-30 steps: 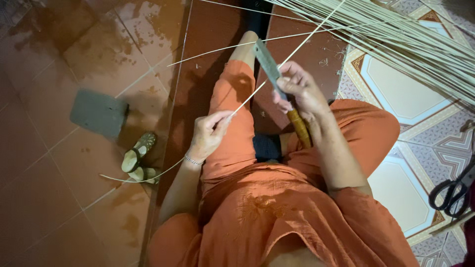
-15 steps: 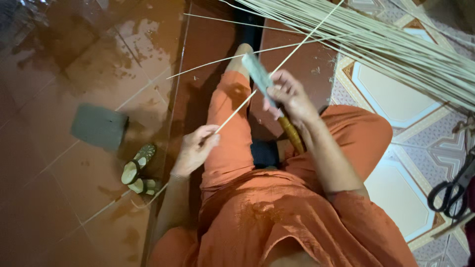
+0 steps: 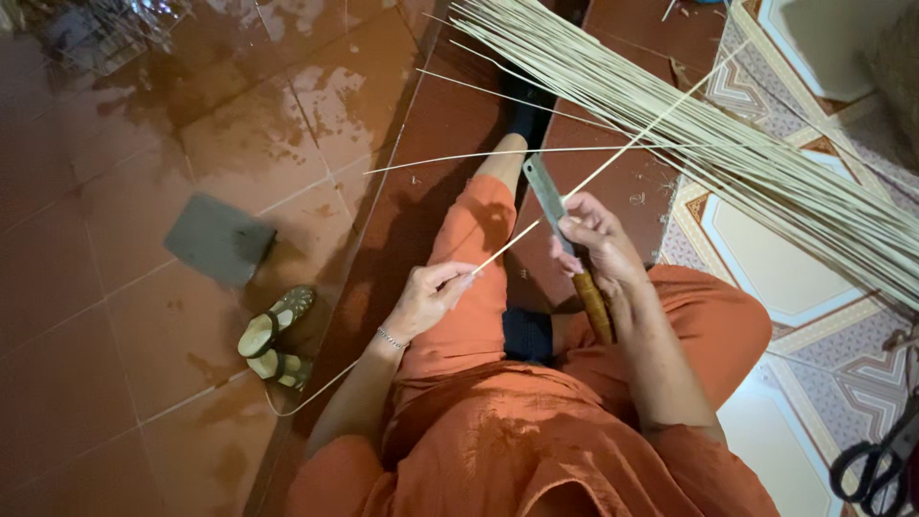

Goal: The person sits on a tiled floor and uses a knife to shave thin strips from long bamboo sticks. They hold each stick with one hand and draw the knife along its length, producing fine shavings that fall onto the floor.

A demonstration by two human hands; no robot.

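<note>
Above wet red tiles (image 3: 144,316), thin pale strip (image 3: 613,163).

I see no packages, labels, signs or screens anywhere around me here.

A grey flat block (image 3: 219,239) lay on wet brown floor tiles (image 3: 115,115), near a pair of sandals (image 3: 273,337). Black scissors (image 3: 876,462) rested on patterned tiles (image 3: 766,278) at far right.
</note>
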